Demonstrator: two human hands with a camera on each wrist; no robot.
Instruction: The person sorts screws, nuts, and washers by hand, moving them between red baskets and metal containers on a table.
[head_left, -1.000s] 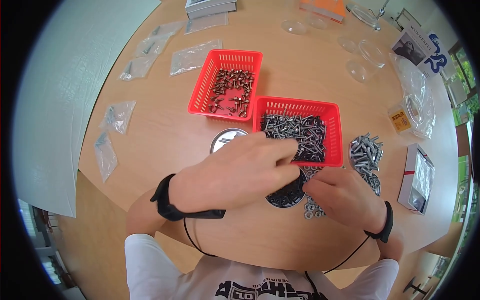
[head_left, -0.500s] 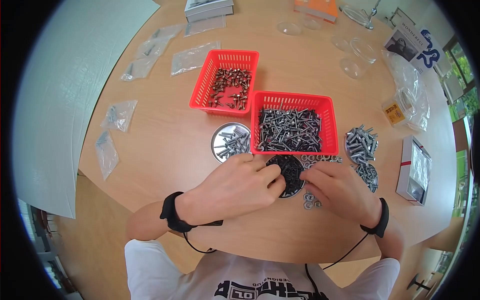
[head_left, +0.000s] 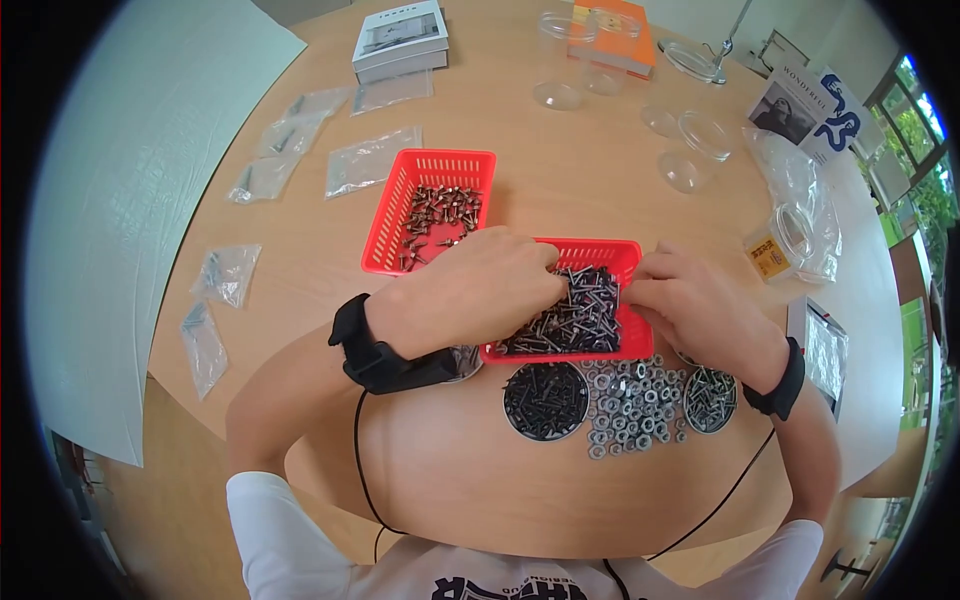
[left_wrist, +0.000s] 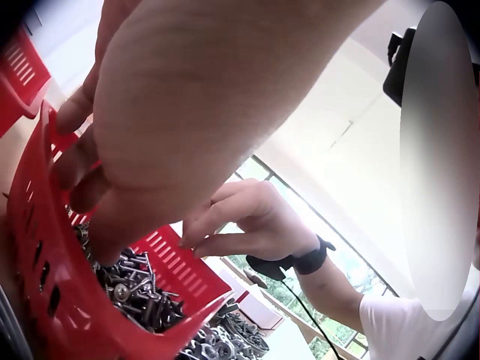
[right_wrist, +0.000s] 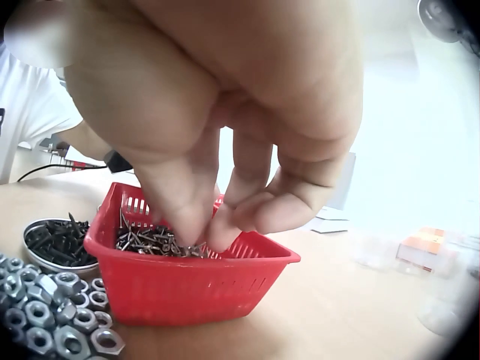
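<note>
A red plastic basket (right_wrist: 187, 289) holds a heap of silver and dark screws (head_left: 575, 315). My left hand (head_left: 475, 295) reaches over its left side; in the left wrist view the thumb dips toward the screws while the other fingers bend near the wall. Over the right rim, my right hand (head_left: 700, 310) bends its fingers downward. Its thumb and fingertips come close together above the heap in the right wrist view; I cannot tell whether they pinch a screw. Black screws (head_left: 545, 400) fill a round dish in front of the basket.
Loose nuts (head_left: 635, 410) cover the table beside the dish, with small screws (head_left: 711, 400) in another dish to their right. A second red basket (head_left: 380, 245) with brownish bolts stands behind. Clear bags (head_left: 228, 272), books (head_left: 400, 40), clear containers (head_left: 683, 172) and a yellow-labelled jar (head_left: 775, 250) lie around.
Both hands have moved from the dish of black screws up to the red basket of screws. The head view has shifted, and the dish and nuts now show uncovered.
</note>
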